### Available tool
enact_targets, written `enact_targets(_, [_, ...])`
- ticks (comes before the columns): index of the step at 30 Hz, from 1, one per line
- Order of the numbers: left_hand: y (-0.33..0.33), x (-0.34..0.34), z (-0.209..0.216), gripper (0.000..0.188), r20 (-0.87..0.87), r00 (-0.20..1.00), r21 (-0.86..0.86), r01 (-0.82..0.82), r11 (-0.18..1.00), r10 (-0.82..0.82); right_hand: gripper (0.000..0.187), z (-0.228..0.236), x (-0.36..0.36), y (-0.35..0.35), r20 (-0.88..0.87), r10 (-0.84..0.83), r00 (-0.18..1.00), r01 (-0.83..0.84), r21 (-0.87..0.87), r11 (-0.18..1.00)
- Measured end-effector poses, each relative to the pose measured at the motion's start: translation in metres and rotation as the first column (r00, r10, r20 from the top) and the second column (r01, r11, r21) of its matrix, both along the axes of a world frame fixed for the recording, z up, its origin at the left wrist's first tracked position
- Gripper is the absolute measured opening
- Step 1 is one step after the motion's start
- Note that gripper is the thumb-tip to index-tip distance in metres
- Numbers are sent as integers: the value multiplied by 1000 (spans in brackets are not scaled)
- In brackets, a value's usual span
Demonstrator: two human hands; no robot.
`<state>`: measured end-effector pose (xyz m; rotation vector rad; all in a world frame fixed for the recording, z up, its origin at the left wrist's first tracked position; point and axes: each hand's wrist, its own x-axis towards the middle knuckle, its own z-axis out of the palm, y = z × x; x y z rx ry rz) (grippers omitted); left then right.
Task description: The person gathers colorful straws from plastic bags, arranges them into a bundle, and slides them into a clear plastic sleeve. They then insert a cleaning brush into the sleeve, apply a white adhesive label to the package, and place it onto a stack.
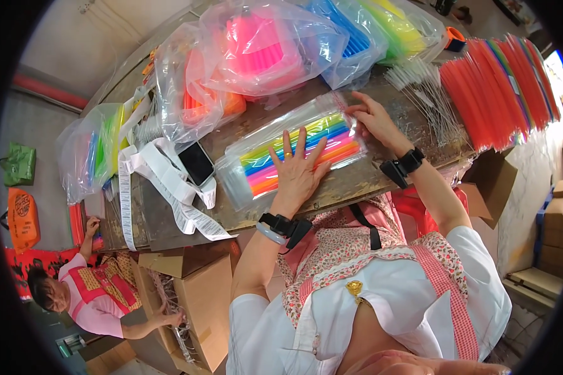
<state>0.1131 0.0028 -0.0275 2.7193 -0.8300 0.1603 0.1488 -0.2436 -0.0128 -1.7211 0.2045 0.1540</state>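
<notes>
A clear plastic bag (236,164) lies on the worn wooden table in front of me, with a flat row of coloured plastic sticks (256,182) inside. The row runs through yellow-green, blue, pink and orange. My left hand (296,172) rests flat on the bag, its fingers spread across the sticks. At the right end of the bag, my right hand (376,122) has its fingers bent at the edge, thumb and a finger on the plastic. More clear bags seem to lie stacked underneath.
Large bags of pink sticks (253,47) and blue sticks (344,28) line the far side. Thin wires (425,103) and red stick bundles (500,90) lie right. A phone (196,164) and label strips (159,181) lie left. Another person (100,284) reaches into a cardboard box (203,306).
</notes>
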Motion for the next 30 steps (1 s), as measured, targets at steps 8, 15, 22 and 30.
enact_targets(8, [-1,4,3,55,-20,1000,26,-12,1000,13,60,-11,9,4,-38,2,999,9,287,958])
enact_targets(15, [-10,12,0,51,43,997,25,65,998,-66,61,-20,5,8,15,-19,1000,17,114,993])
enact_targets(22, [-27,42,-27,49,-11,968,-259,241,935,-253,52,-40,11,24,320,-37,947,113,-221,969])
enact_targets(30, [-37,40,-6,48,33,970,16,241,970,-241,36,-39,41,10,357,-11,934,237,-595,768])
